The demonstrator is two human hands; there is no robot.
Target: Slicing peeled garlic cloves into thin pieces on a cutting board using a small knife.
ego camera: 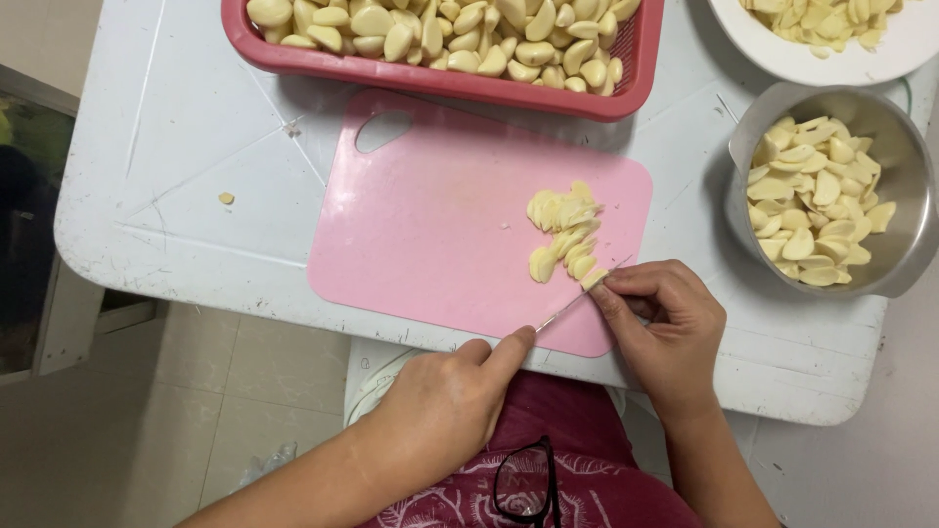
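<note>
Slicing garlic on the pink board, knife in my left hand, clove under my right hand.

I am gripping the knife with my left fingers wrapped tight on its handle, forefinger stretched along the spine toward the blade. My right fingers are curling together and pinching down on the garlic clove, which is sitting right at my fingertips where the blade is meeting it. Just beyond those fingertips a small heap of garlic slices is lying on the pink cutting board. Farther out past the board a red basket is holding whole peeled cloves. Off to the outer side of my right hand a steel bowl is holding cut garlic, with a white bowl beyond it. Everything is resting on the white table.
</note>
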